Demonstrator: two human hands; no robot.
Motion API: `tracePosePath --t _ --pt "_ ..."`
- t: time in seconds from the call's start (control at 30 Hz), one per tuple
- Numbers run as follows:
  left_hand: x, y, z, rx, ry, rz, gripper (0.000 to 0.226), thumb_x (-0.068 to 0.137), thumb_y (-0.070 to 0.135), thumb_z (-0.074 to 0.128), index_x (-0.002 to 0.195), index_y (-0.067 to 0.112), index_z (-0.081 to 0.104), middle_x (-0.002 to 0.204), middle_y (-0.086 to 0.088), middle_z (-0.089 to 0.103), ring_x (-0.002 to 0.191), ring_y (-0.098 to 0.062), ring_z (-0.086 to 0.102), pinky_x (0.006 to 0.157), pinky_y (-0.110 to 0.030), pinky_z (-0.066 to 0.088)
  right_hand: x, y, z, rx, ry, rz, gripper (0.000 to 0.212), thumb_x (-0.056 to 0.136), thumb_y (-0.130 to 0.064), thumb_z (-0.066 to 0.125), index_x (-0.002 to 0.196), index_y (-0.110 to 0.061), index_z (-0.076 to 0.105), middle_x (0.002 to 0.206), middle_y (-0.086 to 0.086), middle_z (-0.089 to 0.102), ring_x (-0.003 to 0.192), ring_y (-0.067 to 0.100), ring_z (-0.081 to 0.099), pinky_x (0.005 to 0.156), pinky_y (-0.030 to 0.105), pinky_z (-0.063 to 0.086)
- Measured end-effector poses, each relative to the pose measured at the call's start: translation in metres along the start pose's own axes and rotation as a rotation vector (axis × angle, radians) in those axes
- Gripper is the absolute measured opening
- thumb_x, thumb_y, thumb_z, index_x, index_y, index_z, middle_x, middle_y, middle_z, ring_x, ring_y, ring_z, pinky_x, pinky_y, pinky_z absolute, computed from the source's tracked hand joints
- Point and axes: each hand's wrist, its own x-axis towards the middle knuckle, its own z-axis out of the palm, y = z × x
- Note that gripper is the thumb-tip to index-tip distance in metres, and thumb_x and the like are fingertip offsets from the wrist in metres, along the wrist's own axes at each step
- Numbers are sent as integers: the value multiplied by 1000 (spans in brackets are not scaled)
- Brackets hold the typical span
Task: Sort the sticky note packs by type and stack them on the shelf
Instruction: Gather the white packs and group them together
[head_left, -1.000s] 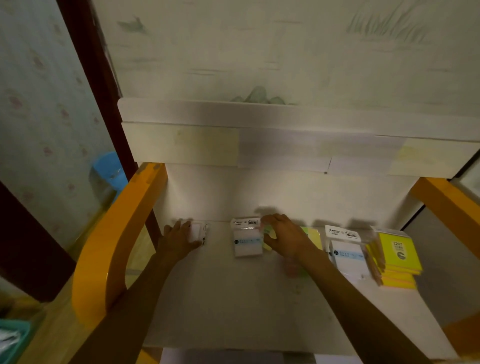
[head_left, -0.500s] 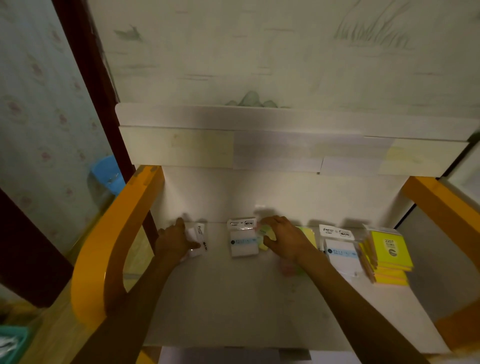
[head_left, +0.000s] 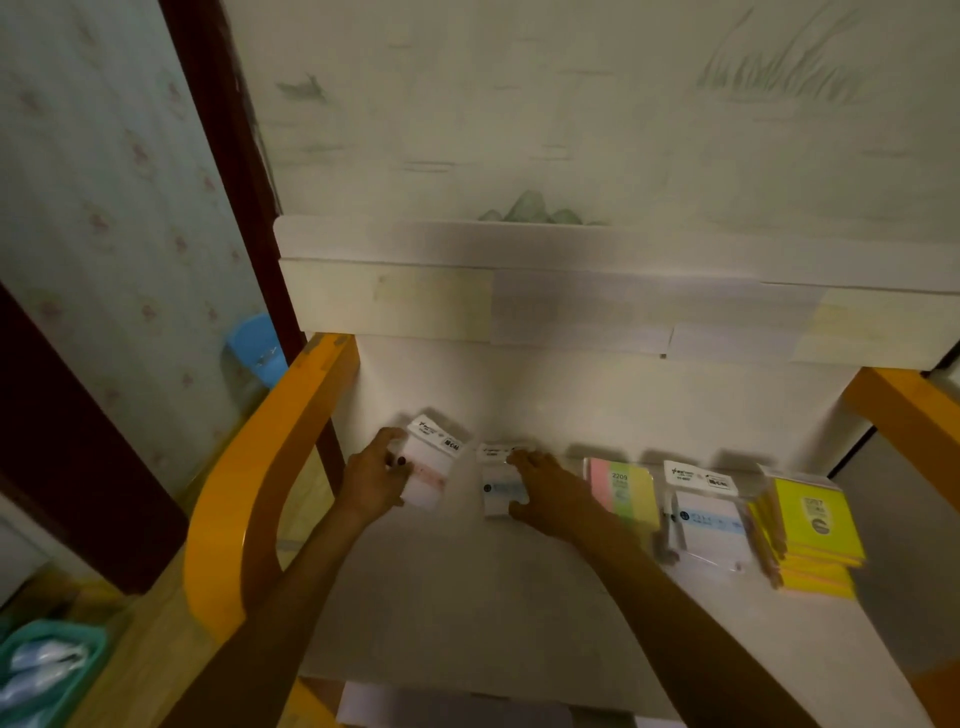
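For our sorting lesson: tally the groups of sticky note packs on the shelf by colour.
White with pink band: 1
White with blue band: 2
Pastel multicolour: 1
Bright yellow stack: 1
Total: 5

I am seeing a white pack (head_left: 434, 470) tilting, a blue-striped pack (head_left: 498, 491), pastel pack (head_left: 623, 491), another white pack (head_left: 706, 519), and yellow stack (head_left: 813, 535) sitting along the shelf (head_left: 467, 597).

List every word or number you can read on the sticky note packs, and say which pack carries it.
"2209": on the pastel pack.
Yellow stack: dark print and a round mark, too blurred to read.
White header cards on the pink-band pack, the middle pack and the blue-band pack: too blurred.
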Motion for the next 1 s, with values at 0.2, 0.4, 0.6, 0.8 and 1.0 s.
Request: tracePosePath --t 0.2,0.4,0.6,0.8,1.0 --pt "-8 0 0 -131 -20 -20 43 89 6 62 128 15 46 118 -20 55 109 -38 57 60 -39 60 15 -3 25 -91 -105 70 95 80 -41 68 151 -16 9 157 9 17 141 32 22 108 47 35" --pt "-9 -3 2 -192 -4 -37 41 89 7 62 126 17 48 119 -19 55 106 -36 59 57 -37 61 19 -2 31 -91 -87 72 96 77 -42 71 150 -14 14 155 8 19 138 33 26 111 45 32" --pt "-9 -3 5 -213 19 -61 41 90 7 61 127 16 47 117 -18 55 105 -36 59 63 -45 61 15 -6 27 -113 -76 85 92 69 -43 79 142 -12 31 147 13 26 129 37 35 101 45 43" --pt "-14 4 12 -239 63 -68 40 91 9 60 129 17 49 113 -14 55 102 -33 59 65 -45 61 3 -10 7 -69 21 61 92 69 -42 79 141 -15 30 150 13 19 122 35 45 95 46 48" --pt "-20 24 20 -256 94 -18 38 92 10 59 127 18 50 110 -10 56 96 -28 60 58 -36 61 -15 -3 -33 26 110 26 92 68 -36 80 142 -17 29 147 10 21 123 31 42 96 46 49"
